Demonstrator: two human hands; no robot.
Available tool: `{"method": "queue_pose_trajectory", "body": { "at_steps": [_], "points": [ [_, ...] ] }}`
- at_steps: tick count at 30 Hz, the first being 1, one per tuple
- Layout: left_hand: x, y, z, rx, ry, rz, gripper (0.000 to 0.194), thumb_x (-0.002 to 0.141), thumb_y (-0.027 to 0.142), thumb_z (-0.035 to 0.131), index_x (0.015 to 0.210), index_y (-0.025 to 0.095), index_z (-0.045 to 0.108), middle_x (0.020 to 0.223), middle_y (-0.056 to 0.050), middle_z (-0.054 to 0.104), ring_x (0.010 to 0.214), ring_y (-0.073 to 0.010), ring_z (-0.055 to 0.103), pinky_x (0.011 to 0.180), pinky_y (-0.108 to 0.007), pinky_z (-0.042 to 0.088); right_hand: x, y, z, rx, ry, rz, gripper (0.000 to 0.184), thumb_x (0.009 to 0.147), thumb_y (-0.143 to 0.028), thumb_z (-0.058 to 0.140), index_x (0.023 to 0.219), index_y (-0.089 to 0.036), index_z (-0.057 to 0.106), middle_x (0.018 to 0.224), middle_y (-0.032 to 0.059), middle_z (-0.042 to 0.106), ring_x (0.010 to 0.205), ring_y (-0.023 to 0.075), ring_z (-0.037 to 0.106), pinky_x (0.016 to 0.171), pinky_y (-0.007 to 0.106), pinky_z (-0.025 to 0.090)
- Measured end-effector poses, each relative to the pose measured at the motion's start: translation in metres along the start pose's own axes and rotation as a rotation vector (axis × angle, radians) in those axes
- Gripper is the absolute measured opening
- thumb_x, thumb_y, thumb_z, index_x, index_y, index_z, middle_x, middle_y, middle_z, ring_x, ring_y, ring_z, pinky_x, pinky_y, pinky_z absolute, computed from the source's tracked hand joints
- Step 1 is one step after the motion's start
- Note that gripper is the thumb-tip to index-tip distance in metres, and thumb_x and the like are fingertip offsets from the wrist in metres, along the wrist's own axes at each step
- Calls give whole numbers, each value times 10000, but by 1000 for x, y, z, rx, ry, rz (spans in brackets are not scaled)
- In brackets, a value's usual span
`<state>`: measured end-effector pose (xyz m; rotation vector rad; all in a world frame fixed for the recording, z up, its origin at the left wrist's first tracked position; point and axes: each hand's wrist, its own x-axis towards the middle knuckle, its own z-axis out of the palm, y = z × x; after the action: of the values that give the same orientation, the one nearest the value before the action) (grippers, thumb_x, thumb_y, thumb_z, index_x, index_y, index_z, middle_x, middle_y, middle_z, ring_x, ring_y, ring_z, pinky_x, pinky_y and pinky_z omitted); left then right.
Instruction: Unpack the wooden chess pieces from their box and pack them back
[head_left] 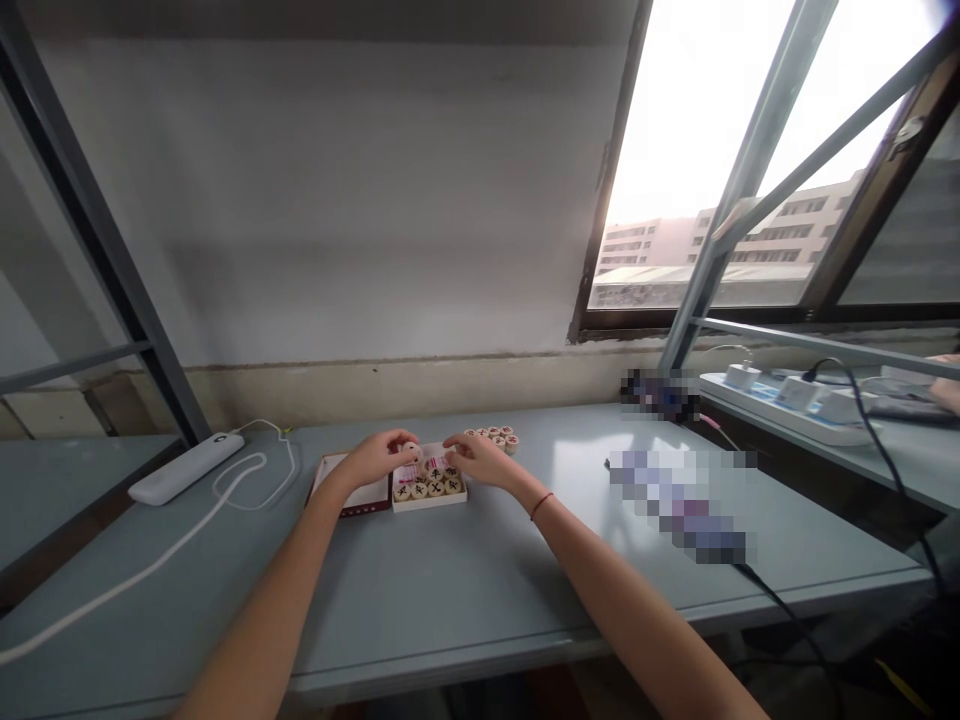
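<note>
A white box [431, 506] on the desk holds several round Chinese chess pieces [436, 488] with dark characters, face up in its near part. My left hand [375, 460] reaches over the box's left side, its thumb and fingers closed around one round pale piece [412, 453]. Above the right side of the box is my right hand [480, 460], thumb and fingertips apart, with no piece visible between them. A shallow, dark-red-edged box lid [366, 494] lies against the box's left side, partly behind my left hand. Beyond my right hand, more pieces [504, 438] with red characters stand grouped together.
The grey-blue desk [450, 590] meets a wall at the back. A white power strip [187, 468] with a cable lies at the left. Another power strip [787, 408] sits at the far right, near metal bars. Blurred-out items [675, 505] lie right of my right hand.
</note>
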<state>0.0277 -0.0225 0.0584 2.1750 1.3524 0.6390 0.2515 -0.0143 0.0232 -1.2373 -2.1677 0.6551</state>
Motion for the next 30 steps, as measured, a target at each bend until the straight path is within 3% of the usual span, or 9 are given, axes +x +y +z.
{"method": "queue_pose_trajectory", "body": {
  "at_steps": [2, 5, 11, 14, 18, 24, 30],
  "points": [
    [1, 10, 7, -121, 21, 59, 415, 776, 488, 491, 1008, 167, 613, 1007, -58, 654, 921, -201, 581, 784, -273, 451, -3, -7, -4, 61, -14, -45, 346, 826, -370, 495, 1075, -162, 616, 802, 35, 640, 668, 131, 534, 591, 216, 361],
    [2, 21, 18, -243, 39, 79, 448, 776, 516, 508, 1026, 157, 602, 993, -69, 656, 872, -195, 602, 762, -284, 475, -6, -16, -8, 120, -32, -91, 285, 823, -370, 488, 910, -159, 658, 756, 18, 627, 627, 111, 501, 566, 211, 350],
    [7, 20, 30, -361, 94, 84, 459, 771, 529, 533, 1022, 149, 594, 993, -78, 661, 891, -194, 609, 771, -289, 483, -6, -21, -9, 255, -35, -99, 274, 810, -379, 484, 814, -143, 623, 733, 8, 593, 627, 107, 476, 538, 201, 336],
    [9, 17, 31, -369, 156, 54, 443, 762, 520, 541, 999, 149, 595, 982, -73, 661, 884, -185, 610, 773, -275, 480, -3, -14, -15, 237, 57, -32, 283, 811, -394, 454, 743, -148, 578, 645, -11, 529, 571, 94, 425, 500, 198, 296],
    [10, 13, 29, -376, 282, -4, 424, 754, 476, 555, 1025, 151, 583, 966, -72, 653, 874, -181, 605, 770, -273, 476, -2, 9, -33, 142, 167, 159, 294, 807, -358, 399, 598, -165, 470, 535, -30, 403, 494, 81, 332, 453, 209, 231],
    [11, 5, 27, -384, 340, -56, 400, 729, 344, 579, 1090, 173, 569, 992, -69, 642, 883, -180, 608, 803, -294, 478, -5, 40, -41, 50, -122, 417, 262, 759, -343, 474, 557, -177, 446, 488, -27, 391, 413, 76, 318, 396, 216, 222],
    [9, 7, 29, -329, 306, -73, 447, 737, 305, 568, 1162, 171, 544, 1098, -91, 612, 921, -185, 601, 753, -274, 501, -2, 46, -32, 98, -207, 438, 281, 752, -387, 533, 575, -172, 494, 462, -23, 400, 401, 87, 352, 383, 217, 254]
  ]
}}
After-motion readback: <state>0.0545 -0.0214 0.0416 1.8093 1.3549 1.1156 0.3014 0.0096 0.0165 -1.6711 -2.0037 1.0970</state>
